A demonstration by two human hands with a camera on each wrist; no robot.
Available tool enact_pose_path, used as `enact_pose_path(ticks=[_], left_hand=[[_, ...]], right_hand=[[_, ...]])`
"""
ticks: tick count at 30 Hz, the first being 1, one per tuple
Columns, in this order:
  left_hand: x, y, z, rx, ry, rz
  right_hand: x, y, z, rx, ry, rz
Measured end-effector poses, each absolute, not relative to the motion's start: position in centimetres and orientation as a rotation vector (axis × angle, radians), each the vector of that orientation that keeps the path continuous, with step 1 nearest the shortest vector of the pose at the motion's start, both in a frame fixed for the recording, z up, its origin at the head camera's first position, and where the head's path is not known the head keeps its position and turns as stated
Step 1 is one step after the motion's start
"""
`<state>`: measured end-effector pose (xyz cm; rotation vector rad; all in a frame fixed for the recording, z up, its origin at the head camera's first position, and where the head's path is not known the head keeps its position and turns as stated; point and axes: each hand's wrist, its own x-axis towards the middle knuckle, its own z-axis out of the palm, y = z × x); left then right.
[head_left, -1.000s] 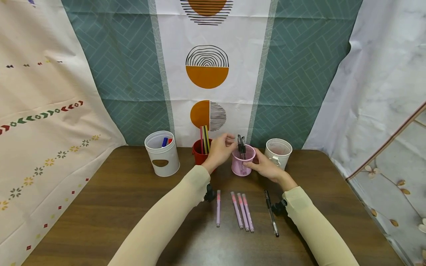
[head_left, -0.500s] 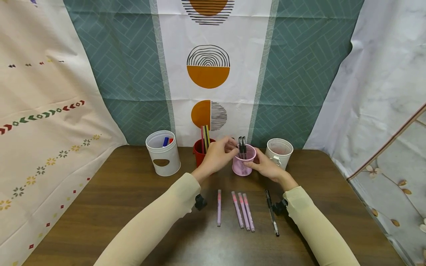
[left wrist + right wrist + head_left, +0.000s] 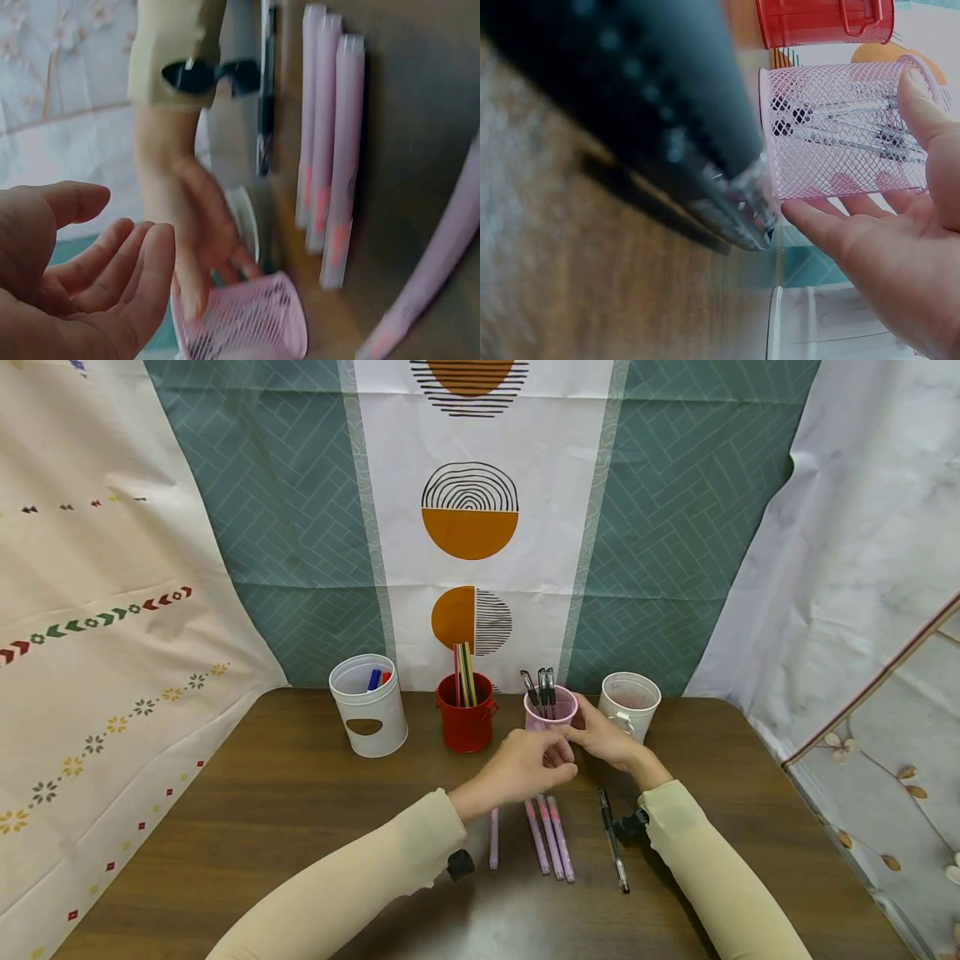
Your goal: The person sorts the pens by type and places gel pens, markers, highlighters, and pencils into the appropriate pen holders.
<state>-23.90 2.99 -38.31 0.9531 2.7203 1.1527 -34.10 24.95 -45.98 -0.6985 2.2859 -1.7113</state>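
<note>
My right hand (image 3: 606, 739) grips the pink mesh pen cup (image 3: 832, 169) from its right side, thumb near the rim and fingers round the wall. Three black gel pens (image 3: 552, 692) stand in that cup, one leaning left. In front of the cup hovers my left hand (image 3: 523, 767), its fingers loosely bent with nothing between them, as the left wrist view also shows. Below it on the table lie three lilac pens (image 3: 324, 127) side by side and a single lilac pen (image 3: 493, 847) apart to the left. A black gel pen (image 3: 613, 843) lies near my right wrist.
A red bucket (image 3: 467, 731) with striped pencils stands left of the pink cup. Farther left is a white bucket (image 3: 378, 731) holding blue and red markers. A smaller white bucket (image 3: 633, 714) stands just right of my right hand. Fabric hangs behind the table.
My left hand has let go of a black pen, which now leans in the pink cup, and has come down toward the lilac pens. The right hand keeps its grip.
</note>
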Motion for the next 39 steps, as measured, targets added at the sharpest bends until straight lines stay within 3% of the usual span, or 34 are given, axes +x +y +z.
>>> enact_pose_path(ticks=[21, 39], left_hand=[[-18.4, 9.8, -41.9, 1.033, 2.804, 0.526], [-18.2, 11.8, -43.8, 0.865, 2.990, 0.155]], right_hand=[[-34.0, 24.6, -45.6, -0.695, 2.299, -1.688], [-34.0, 24.7, -45.6, -0.707, 2.313, -1.689]])
